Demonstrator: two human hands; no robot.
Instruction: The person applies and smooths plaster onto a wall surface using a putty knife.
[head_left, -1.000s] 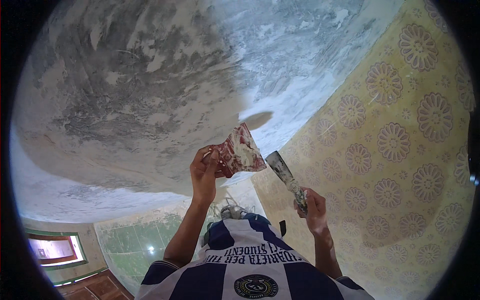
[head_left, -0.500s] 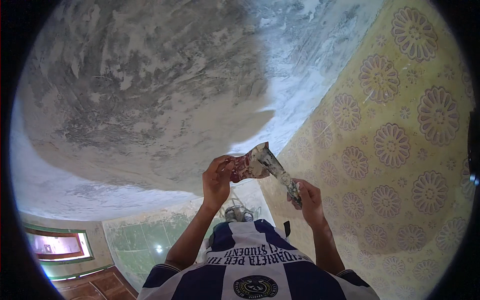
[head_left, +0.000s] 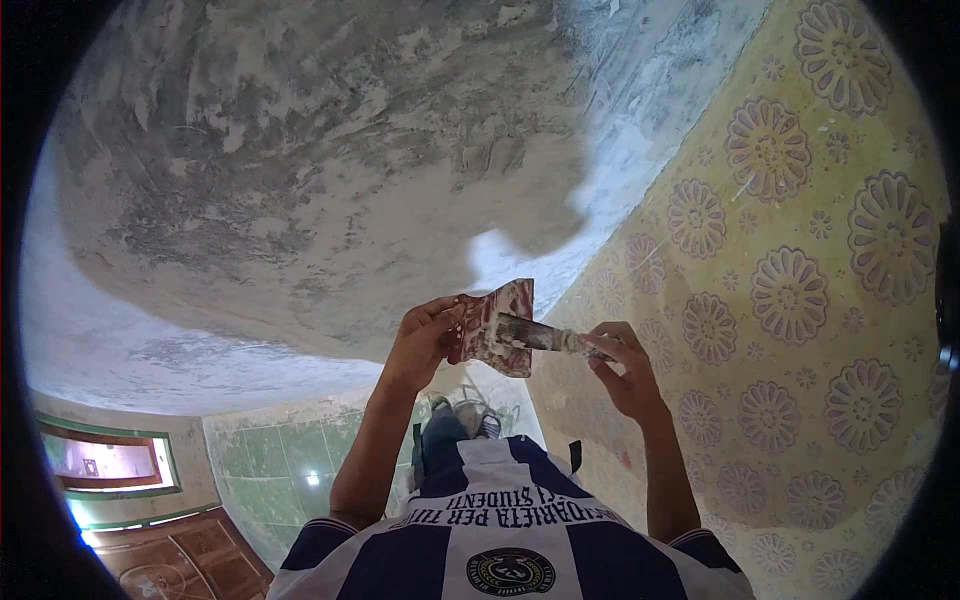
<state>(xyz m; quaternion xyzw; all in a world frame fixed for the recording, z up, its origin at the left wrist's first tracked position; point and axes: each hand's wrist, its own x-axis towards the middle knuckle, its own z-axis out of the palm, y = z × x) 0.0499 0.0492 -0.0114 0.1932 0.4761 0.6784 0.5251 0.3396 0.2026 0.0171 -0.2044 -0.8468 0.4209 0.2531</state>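
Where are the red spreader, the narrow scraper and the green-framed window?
Red spreader [head_left: 481,325]: head view, on its smeared face.
Narrow scraper [head_left: 533,334]: head view, on its flat blade.
Green-framed window [head_left: 106,460]: head view, on its bright middle.

A yellow wall [head_left: 745,345] with purplish flowers [head_left: 791,293] fills the frame's right side. At lower left are a green-edged window [head_left: 108,461], a brown wooden door [head_left: 185,560] below it and, just right, green tiles [head_left: 262,462].
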